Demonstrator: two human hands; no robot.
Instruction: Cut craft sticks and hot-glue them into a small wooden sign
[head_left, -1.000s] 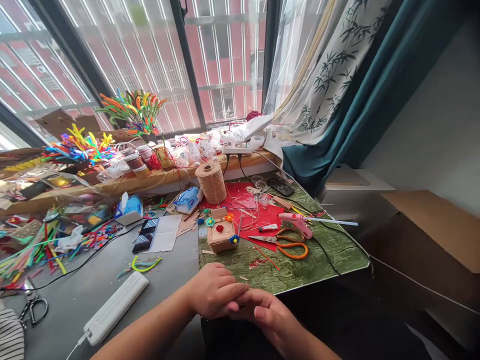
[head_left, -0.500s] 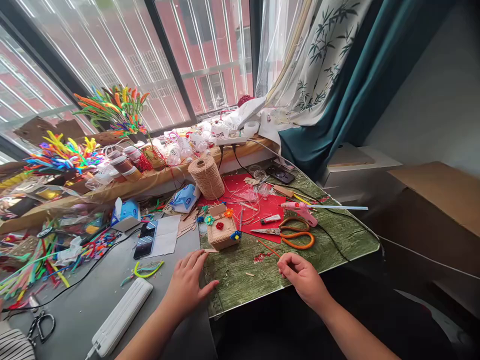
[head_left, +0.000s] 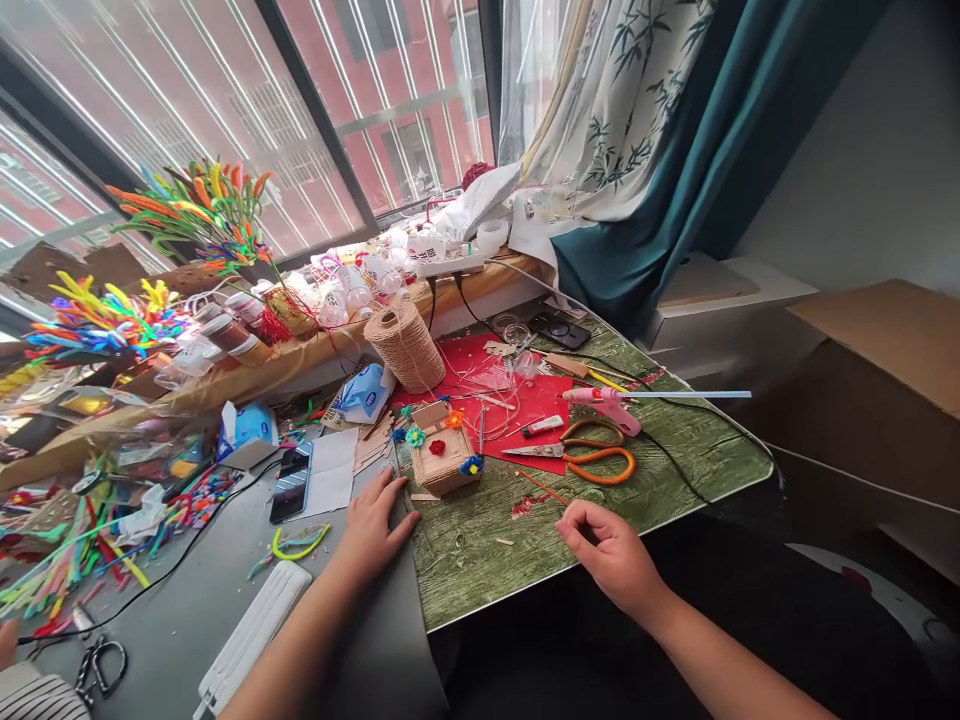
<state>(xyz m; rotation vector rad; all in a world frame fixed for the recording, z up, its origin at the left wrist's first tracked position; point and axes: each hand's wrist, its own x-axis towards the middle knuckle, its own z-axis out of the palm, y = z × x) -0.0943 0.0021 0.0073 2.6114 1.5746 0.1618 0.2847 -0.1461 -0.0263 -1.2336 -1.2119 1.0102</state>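
My left hand (head_left: 373, 523) lies flat and open on the seam between the grey table and the green board (head_left: 675, 455), its fingers close to a small twine-wrapped box (head_left: 442, 455) trimmed with little coloured flowers. My right hand (head_left: 611, 553) rests at the board's near edge with fingers loosely curled and nothing visible in them. Orange-handled scissors (head_left: 592, 460) lie just beyond it on a red sheet (head_left: 517, 395), next to a pink glue gun (head_left: 604, 405).
A spool of twine (head_left: 405, 345) stands behind the box. A phone (head_left: 289, 483), a white power bank (head_left: 251, 640), black scissors (head_left: 101, 668) and heaps of coloured pipe cleaners (head_left: 90, 500) cover the grey table at left. Cardboard boxes (head_left: 892, 340) stand at right.
My hands were clasped together, then parted. The left hand has slid forward toward the twine box; the right hand has settled at the board's near edge. The view has shifted right.
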